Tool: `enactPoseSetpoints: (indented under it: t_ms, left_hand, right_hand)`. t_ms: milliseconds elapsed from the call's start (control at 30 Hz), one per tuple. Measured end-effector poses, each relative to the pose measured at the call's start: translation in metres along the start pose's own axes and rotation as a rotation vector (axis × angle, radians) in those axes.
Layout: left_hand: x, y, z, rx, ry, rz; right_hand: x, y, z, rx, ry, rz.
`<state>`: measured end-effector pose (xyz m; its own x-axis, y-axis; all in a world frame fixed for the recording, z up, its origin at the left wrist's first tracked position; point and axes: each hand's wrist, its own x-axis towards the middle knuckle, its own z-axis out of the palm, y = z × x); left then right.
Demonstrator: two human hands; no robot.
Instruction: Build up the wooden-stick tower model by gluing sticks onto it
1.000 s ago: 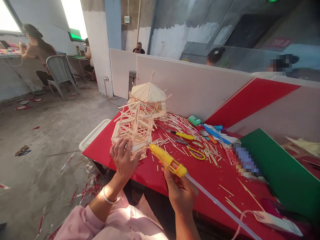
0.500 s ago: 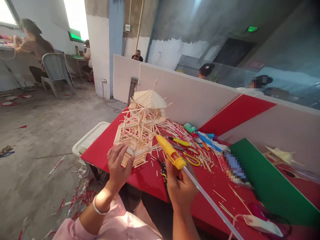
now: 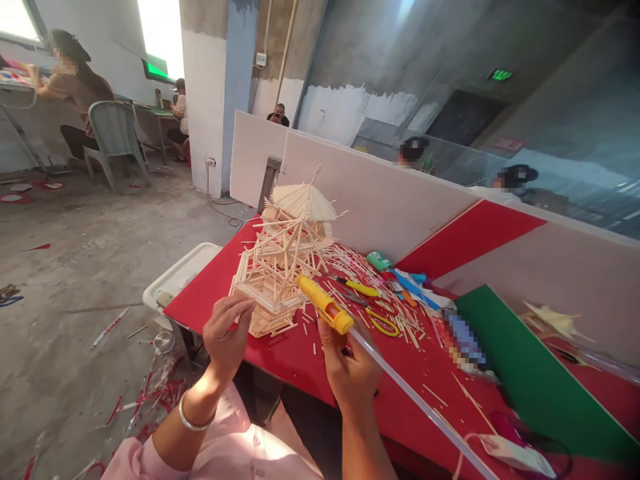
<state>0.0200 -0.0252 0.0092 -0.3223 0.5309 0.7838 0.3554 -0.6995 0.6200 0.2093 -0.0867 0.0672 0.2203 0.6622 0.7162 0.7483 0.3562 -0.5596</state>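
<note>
A pagoda-like model made of thin wooden sticks stands on the red table, with a slatted pointed roof behind an open stick frame. My left hand is beside its lower front-left corner, fingertips and thumb drawn together in a pinch; what lies between them, if anything, is hidden. My right hand is closed around a yellow hot glue gun, whose tip points at the model's right side. From the gun's rear a long clear glue stick runs down to the lower right.
Yellow-handled pliers, yellow-handled scissors and loose sticks lie on the red tabletop. A green board slants at right. White partition panels stand behind. A pale stool is at left. Other people sit farther off.
My left hand has moved down and left off the model's front, its spread fingers drawing into a pinch. My right hand has shifted slightly left with the glue gun.
</note>
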Motion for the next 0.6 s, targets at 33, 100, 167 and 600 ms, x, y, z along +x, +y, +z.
enactPoseSetpoints:
  t_ms: [33,100,167,600]
  left_hand:
    - [0.000,0.000,-0.001,-0.020,0.008,-0.022]
    - [0.000,0.000,-0.001,-0.041,0.013,-0.057]
    - [0.000,0.001,-0.001,-0.042,0.013,-0.091]
    - [0.000,0.004,-0.002,0.029,-0.018,-0.133]
  right_hand:
    - [-0.005,0.004,-0.003,0.008,-0.009,0.042]
    - [-0.015,0.015,-0.009,0.018,0.016,0.151]
    - [-0.021,0.027,-0.013,0.035,0.097,0.267]
    - [-0.014,0.051,0.002,0.190,0.102,0.480]
